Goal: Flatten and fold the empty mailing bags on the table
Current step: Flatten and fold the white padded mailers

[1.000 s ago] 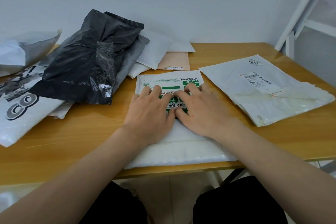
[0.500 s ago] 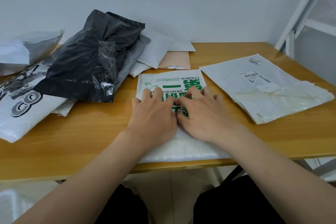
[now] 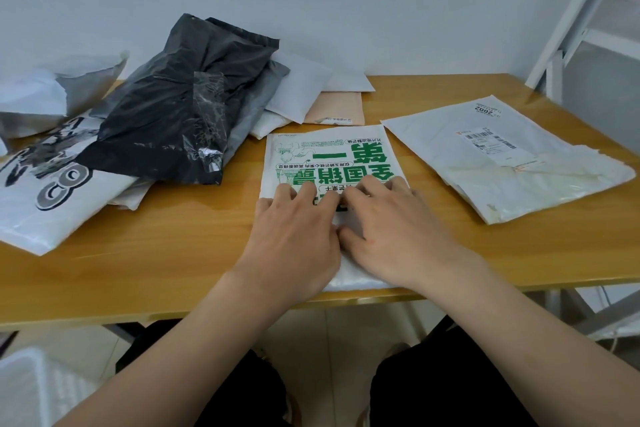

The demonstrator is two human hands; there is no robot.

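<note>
Two hands — left hand [image 3: 294, 236], right hand [image 3: 388, 229] — palms down, side by side, fingers [image 3: 308, 189] flat and slightly spread, pressing green-printed mailing bag [image 3: 329, 156]

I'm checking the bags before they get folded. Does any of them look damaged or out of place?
The white bag with the shipping label, lying at the right, has a ragged, torn edge and wrinkles on its right side. The green-printed bag under both hands overhangs the table at its near edge.

Wooden table [image 3: 173, 253], mailing bags lying on it.
Green-printed white bag [image 3: 329, 156] under the hands; labelled white bag [image 3: 502, 163] flat to their right; pile topped by black bag [image 3: 180, 107] to their left.
</note>
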